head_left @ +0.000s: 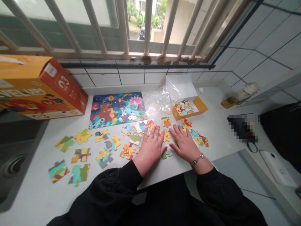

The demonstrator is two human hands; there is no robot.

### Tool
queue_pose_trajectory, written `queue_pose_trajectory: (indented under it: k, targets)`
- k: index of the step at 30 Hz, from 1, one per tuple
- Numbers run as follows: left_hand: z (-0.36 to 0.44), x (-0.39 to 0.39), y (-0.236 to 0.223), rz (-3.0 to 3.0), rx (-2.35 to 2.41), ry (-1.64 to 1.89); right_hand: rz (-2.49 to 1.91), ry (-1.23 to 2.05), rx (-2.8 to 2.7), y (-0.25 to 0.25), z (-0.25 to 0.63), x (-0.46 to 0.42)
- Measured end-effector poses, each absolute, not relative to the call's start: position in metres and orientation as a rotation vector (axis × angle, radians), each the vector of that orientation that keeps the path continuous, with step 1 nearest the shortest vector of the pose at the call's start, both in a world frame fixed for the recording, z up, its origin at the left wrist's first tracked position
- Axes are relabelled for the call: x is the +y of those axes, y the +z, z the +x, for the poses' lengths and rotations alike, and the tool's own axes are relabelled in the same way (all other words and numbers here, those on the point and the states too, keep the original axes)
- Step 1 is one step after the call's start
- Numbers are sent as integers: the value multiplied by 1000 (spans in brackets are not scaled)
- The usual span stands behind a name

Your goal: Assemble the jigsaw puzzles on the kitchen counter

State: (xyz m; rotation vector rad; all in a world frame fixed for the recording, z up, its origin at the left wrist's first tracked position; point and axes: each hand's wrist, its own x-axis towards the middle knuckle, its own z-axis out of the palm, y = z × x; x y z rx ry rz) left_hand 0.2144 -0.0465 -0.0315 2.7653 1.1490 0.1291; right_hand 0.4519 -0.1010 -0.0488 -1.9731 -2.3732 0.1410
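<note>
I have the left hand (150, 150) and right hand (184, 146) palms down and open, just apart, among loose jigsaw pieces (128, 151) on the white counter (218, 138). The assembled jungle puzzle (117, 110) lies at ten o'clock, the open orange box (202, 105) at one.

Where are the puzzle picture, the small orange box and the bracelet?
Puzzle picture (117, 110): head view, point on its middle.
Orange box (201, 105): head view, point on its right rim.
Bracelet (197, 159): head view, point on its metal band.
</note>
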Motion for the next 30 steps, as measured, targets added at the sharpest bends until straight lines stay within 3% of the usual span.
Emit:
queue_pose_trajectory:
  k: [4, 10, 24, 30]
  targets:
    - [212, -52, -27, 2767, 1118, 118, -1922, 58, -2272, -36, 474, -115]
    - [205, -71, -27, 2792, 910, 157, -2252, -38, -1910, -35, 518, -142]
    - [224, -73, -33, 2845, 873, 224, -2357, 6, -2001, -59, 484, -117]
    - [165, -104, -23, 2801, 1161, 289, -2377, 36, -1988, -56, 482, -118]
